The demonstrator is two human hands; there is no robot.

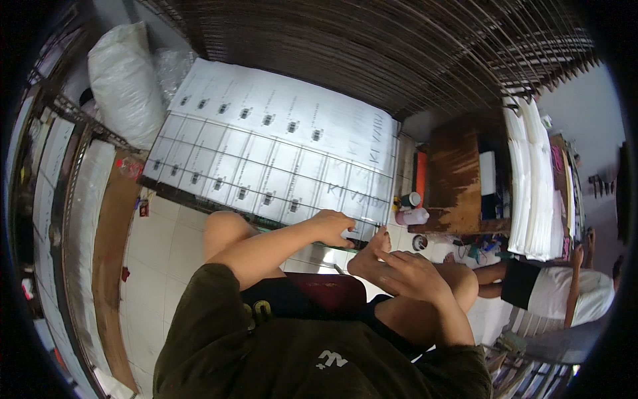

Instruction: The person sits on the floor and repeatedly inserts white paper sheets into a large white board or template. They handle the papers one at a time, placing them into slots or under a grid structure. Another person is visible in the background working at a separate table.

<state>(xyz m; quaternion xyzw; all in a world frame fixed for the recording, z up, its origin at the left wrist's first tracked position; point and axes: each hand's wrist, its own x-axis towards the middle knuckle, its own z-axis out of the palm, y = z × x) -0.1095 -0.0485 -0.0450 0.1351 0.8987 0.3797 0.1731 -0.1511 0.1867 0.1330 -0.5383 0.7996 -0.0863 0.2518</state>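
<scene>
A large panel of white printed sheets (279,143) lies tilted on a dark wire frame in front of me. My left hand (332,225) reaches out to its near right corner, fingers bent down on the sheet's edge; whether it grips anything is hidden. My right hand (413,274) rests with its fingers apart on my raised right knee, beside my bare foot (372,253). I sit on a dark red stool (319,292) over a white tiled floor (166,246).
A brown wooden cabinet (455,179) stands to the right, with a pink bottle (413,216) and a small jar (411,199) at its foot. Stacked white sheets (531,186) hang further right. Another person (565,289) sits at the right. A white sack (123,80) lies at the upper left.
</scene>
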